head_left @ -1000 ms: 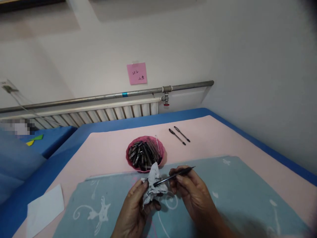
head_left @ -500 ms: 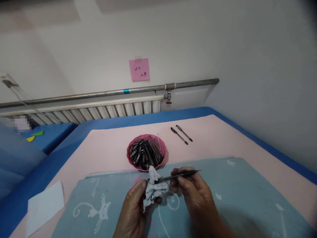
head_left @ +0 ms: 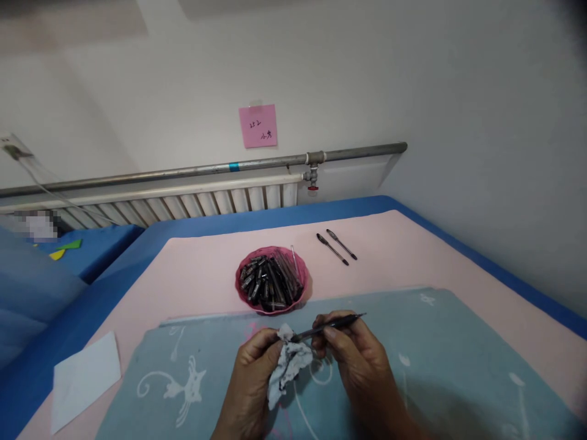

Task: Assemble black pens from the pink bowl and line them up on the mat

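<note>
My left hand is closed on a crumpled white tissue with dark smudges. Between the fingers of my right hand is a dark pen, its fine tip pointing right and its other end against the tissue. Both hands are held above the blue-grey cloth. Just beyond them stands a pink basket packed with black pens and pen parts. Two capped pens, a nearer one and a farther one, lie side by side behind and to the right of the basket.
A blue-grey patterned cloth covers the near part of the pink tabletop. White paper lies at the left. Along the wall run a metal pipe and a radiator, with a pink note above.
My left thumb and fingers have closed further round the tissue, which hangs lower and is folded over the pen's end. My right hand and the pen have shifted slightly left.
</note>
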Action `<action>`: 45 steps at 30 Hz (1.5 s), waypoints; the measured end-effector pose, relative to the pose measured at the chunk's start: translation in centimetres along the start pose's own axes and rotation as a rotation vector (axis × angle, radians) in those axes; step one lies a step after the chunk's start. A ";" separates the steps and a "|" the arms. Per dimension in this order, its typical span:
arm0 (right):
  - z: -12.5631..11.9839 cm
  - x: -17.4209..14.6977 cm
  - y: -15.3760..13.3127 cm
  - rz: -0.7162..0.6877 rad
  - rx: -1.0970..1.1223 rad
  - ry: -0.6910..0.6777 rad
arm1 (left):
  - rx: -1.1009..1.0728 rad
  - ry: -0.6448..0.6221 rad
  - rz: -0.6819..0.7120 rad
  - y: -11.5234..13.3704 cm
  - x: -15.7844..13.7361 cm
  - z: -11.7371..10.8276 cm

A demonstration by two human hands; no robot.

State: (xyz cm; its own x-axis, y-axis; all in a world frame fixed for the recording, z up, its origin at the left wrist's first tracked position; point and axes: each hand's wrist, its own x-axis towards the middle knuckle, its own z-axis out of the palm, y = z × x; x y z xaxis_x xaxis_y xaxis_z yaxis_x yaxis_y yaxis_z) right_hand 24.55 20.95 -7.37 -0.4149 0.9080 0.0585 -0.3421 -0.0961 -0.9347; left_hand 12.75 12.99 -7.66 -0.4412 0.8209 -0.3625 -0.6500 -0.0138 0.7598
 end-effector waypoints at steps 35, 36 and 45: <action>0.0 1.1 -0.6 0.119 0.092 -0.037 | 0.424 0.037 0.347 -0.3 -1.6 1.5; 0.1 1.3 -0.1 0.186 0.195 0.018 | 0.520 0.043 0.458 -0.3 -1.6 1.7; -0.6 2.6 0.1 0.409 0.499 0.110 | 0.002 -0.031 -0.039 -0.4 -0.5 1.1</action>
State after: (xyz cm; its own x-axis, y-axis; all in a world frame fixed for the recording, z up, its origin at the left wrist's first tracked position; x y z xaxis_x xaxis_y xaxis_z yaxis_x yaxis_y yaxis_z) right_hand 23.91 23.51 -7.51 -0.5152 0.7917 -0.3285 -0.5356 -0.5965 -0.5977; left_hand 13.91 13.25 -7.23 -0.3959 0.8381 -0.3752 -0.6653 0.0197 0.7463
